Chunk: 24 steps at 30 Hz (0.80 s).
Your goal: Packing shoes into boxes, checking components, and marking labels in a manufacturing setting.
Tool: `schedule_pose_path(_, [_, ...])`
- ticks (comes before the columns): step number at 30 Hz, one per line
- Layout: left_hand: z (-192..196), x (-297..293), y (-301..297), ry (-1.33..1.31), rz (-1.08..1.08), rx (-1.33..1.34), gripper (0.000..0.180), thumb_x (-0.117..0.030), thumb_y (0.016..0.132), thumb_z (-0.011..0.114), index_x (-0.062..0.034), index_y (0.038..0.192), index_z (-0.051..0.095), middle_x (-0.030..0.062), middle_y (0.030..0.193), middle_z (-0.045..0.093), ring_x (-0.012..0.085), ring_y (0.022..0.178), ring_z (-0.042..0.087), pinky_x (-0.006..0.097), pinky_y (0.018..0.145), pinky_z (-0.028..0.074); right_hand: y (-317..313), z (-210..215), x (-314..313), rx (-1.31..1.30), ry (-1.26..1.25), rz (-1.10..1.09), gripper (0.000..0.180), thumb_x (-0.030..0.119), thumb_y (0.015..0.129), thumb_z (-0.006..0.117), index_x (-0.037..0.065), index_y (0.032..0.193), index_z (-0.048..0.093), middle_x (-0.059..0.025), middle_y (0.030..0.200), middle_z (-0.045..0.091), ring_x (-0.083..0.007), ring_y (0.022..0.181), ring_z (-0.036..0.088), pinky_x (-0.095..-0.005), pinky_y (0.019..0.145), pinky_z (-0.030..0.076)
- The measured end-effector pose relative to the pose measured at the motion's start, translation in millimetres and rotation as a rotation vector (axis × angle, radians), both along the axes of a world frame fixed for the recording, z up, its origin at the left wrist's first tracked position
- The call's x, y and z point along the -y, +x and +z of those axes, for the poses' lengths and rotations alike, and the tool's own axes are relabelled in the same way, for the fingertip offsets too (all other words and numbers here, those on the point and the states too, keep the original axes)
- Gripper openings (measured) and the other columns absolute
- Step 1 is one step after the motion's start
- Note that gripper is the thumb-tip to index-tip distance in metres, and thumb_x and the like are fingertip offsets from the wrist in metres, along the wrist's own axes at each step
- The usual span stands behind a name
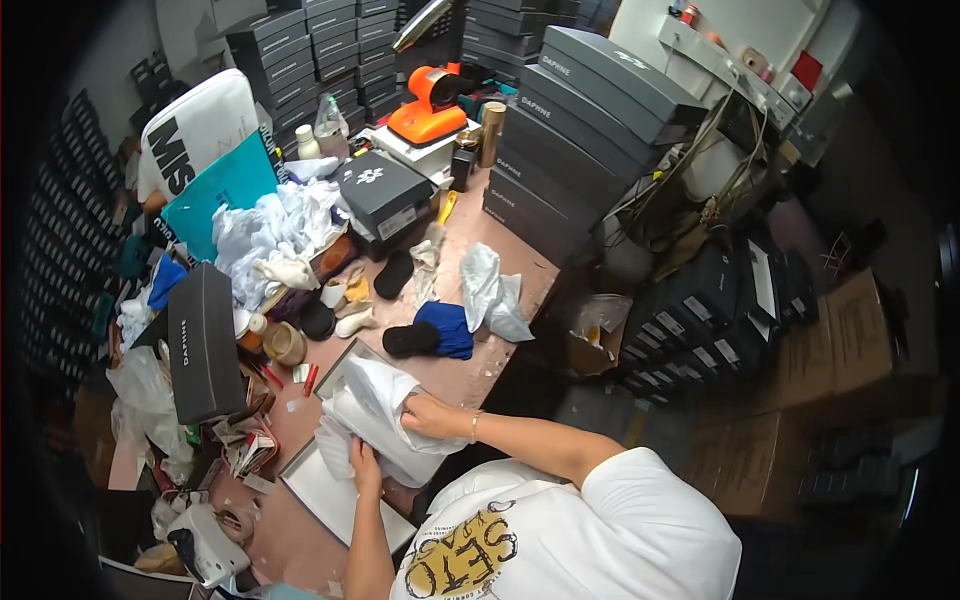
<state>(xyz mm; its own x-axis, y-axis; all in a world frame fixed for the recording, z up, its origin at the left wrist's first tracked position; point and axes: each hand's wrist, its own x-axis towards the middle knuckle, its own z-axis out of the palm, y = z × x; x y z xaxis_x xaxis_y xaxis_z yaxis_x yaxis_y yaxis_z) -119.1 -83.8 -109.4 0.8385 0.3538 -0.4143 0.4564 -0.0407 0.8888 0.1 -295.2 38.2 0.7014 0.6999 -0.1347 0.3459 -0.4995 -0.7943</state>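
Head view | right hand (428,416) clamped on white paper (372,388); left hand (364,466) at its near-left edge, grip unclear | paper bunched over white-lined box part (340,497), near side of desk (283,543) | apparently partway: paper loose, box part uncovered; contents hidden, remainder unclear

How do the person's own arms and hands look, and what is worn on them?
The left hand and the right hand are ungloved. A thin, light-coloured bracelet circles the right wrist. The right arm has a short white fabric sleeve; the visible left forearm is bare.
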Motion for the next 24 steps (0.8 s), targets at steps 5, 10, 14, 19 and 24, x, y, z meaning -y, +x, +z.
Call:
schedule_pose_path(5, [130.7, 37.1, -27.1, 0.089, 0.121, 0.374, 0.054, -0.026, 0.097, 0.048, 0.0024, 0.14, 0.034, 0.0167, 0.129, 0.049, 0.0251, 0.11, 0.056, 0.037, 0.092, 0.046, -10.8, 36.0, 41.2, 0.358, 0.219, 0.059, 0.026, 0.021, 0.078, 0.054, -0.003, 0.086, 0.062, -0.0245, 0.087, 0.06, -0.0398, 0.08, 0.059, -0.0471, 0.071, 0.047])
schedule_pose_path(10, [187.2, 67.2, -13.1, -0.577, 0.479, 0.38, 0.051, -0.031, 0.091, 0.057, 0.0, 0.13, 0.045, 0.0144, 0.121, 0.056, 0.0271, 0.108, 0.058, 0.043, 0.096, 0.045, -25.2, 55.9, 59.8, 0.681, -0.044, 0.531, 0.014, 0.023, 0.074, 0.061, 0.009, 0.076, 0.061, -0.0094, 0.091, 0.057, -0.0231, 0.088, 0.057, -0.0392, 0.072, 0.045])
schedule_pose_path(14, [186.0, 98.6, -12.2, -0.96, 0.627, 0.218, 0.037, -0.025, 0.09, 0.05, -0.0002, 0.118, 0.053, 0.0152, 0.117, 0.059, 0.0306, 0.109, 0.058, 0.046, 0.098, 0.045, -17.1, 80.0, 97.8, 0.895, 0.036, 0.598, 0.018, 0.02, 0.075, 0.06, 0.013, 0.092, 0.059, -0.0029, 0.101, 0.055, -0.0198, 0.098, 0.053, -0.0408, 0.087, 0.04])
schedule_pose_path(19, [121.7, 155.4, -27.6, -1.062, 0.491, 0.495, 0.045, -0.03, 0.092, 0.044, 0.0026, 0.122, 0.051, 0.017, 0.117, 0.059, 0.0316, 0.11, 0.057, 0.044, 0.098, 0.045, -53.9, 91.2, 123.0, 0.995, 0.413, 0.38, 0.026, 0.017, 0.079, 0.057, 0.009, 0.104, 0.059, -0.0081, 0.116, 0.056, -0.0244, 0.121, 0.048, -0.0567, 0.111, 0.021])
schedule_pose_path(24, [153.6, 221.6, -25.5, -0.223, 0.205, 0.553, 0.047, -0.038, 0.093, 0.043, 0.0002, 0.119, 0.054, 0.0152, 0.112, 0.06, 0.031, 0.105, 0.058, 0.043, 0.096, 0.046, -117.0, 72.6, 182.5, 0.678, 0.645, 0.546, 0.033, 0.015, 0.084, 0.061, 0.007, 0.116, 0.057, -0.0122, 0.119, 0.055, -0.0286, 0.121, 0.048, -0.0517, 0.109, 0.028])
